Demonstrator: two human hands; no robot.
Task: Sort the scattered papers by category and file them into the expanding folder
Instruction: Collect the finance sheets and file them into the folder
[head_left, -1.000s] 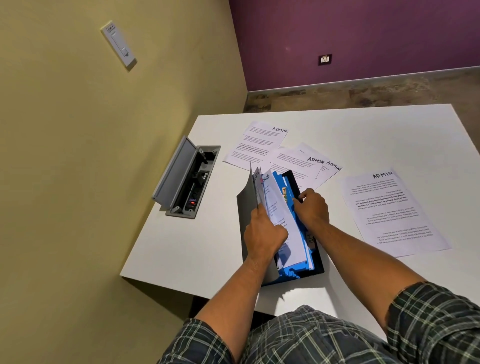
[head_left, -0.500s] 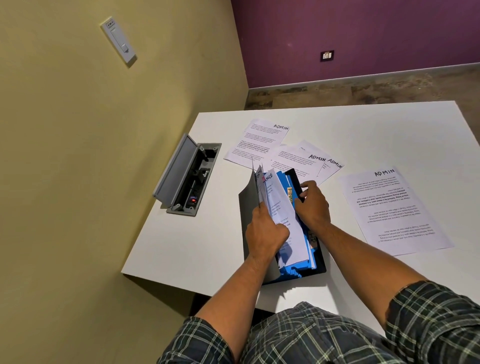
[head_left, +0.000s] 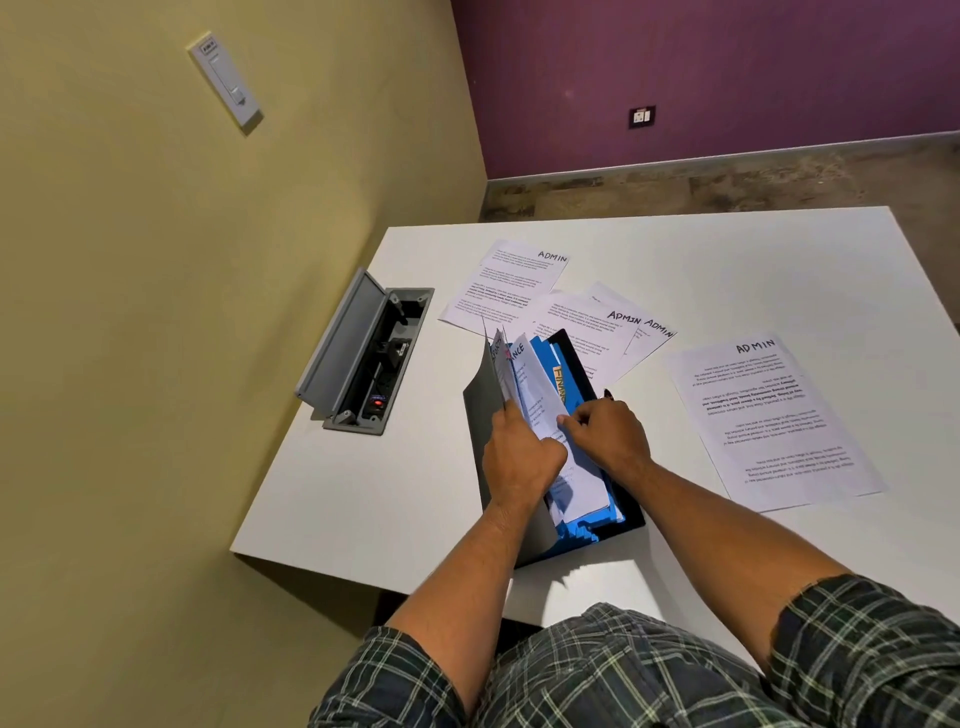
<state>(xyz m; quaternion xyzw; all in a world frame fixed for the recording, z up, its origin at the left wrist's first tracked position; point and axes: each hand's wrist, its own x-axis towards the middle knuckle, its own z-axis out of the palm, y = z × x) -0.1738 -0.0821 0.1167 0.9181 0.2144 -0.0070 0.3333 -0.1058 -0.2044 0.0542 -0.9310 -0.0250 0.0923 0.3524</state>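
Expanding folder lies open on table. Left hand grips grey flap and filed sheets; right hand pinches paper edge. Advice: seat sheet fully behind FINANCE tab.

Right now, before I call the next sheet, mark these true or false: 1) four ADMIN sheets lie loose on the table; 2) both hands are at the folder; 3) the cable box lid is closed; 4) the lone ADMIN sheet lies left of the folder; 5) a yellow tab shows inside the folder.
1) True: one far sheet, two overlapping sheets and a lone ADMIN sheet lie on the table.
2) True: the left hand and right hand both grip papers in the expanding folder.
3) False: the cable box lid stands open.
4) False: it lies right of the folder.
5) True: a yellow tab shows among blue dividers.
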